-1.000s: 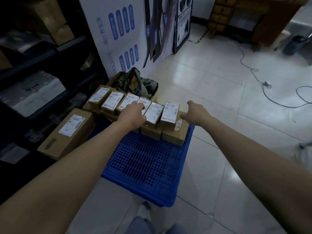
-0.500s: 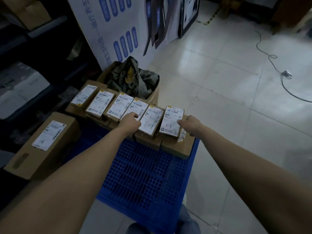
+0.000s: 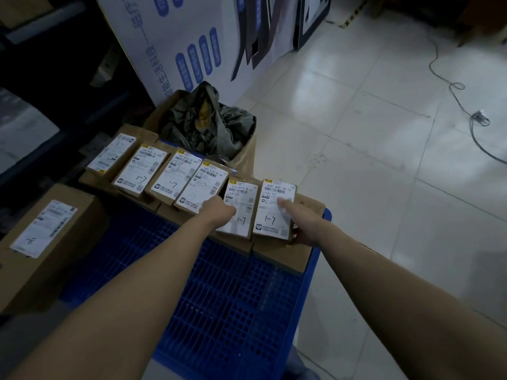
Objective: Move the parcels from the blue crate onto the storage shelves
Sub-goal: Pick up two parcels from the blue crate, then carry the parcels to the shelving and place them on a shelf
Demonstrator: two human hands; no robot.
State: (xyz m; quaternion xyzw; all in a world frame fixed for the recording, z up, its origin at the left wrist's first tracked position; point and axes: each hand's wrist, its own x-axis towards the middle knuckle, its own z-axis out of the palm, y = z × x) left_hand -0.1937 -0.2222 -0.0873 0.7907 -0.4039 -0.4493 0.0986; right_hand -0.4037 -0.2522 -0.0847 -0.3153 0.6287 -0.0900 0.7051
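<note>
While left hand (image 3: 219,212) and right hand (image 3: 303,227) flank | two parcels (image 3: 270,223) between, touching

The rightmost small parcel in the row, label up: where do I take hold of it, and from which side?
Take the rightmost small parcel by its free right long edge, coming from the right: it lies flat on a larger carton, and its neighbour crowds the left. The right hand rests there, thumb on the label.

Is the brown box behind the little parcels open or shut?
Open. The brown box has no flaps over its top, and a crumpled grey-green bag sticks up out of it.
</note>
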